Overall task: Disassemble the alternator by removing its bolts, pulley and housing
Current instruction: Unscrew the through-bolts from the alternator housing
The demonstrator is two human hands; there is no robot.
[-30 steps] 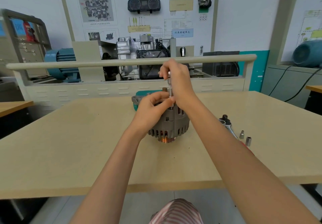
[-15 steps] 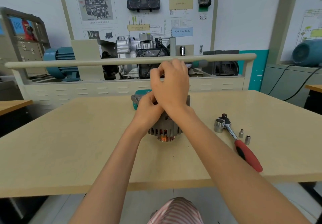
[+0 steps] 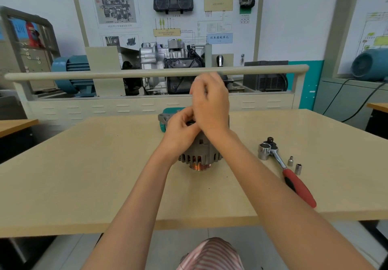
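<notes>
The grey alternator [image 3: 201, 154] stands on the table [image 3: 94, 164] with its copper-coloured pulley [image 3: 199, 167] facing down. My left hand [image 3: 180, 130] grips the alternator's upper left side, fingers curled over its top. My right hand [image 3: 212, 103] is raised just above the top, crossing over the left hand, with its fingers curled and pinched together. What those fingers hold is hidden behind the hand. Most of the alternator's top is covered by both hands.
A red-handled ratchet [image 3: 294, 177] with a large socket [image 3: 265, 151] lies to the right of the alternator, two small sockets [image 3: 290, 161] beside it. A teal object [image 3: 173, 110] sits behind the alternator. A training bench with a rail [image 3: 84, 76] stands at the table's far edge.
A slim metal tool seen in my right hand a second ago is now hidden behind it. The right hand turned and shifted slightly left over the alternator. The left hand kept its grip.
</notes>
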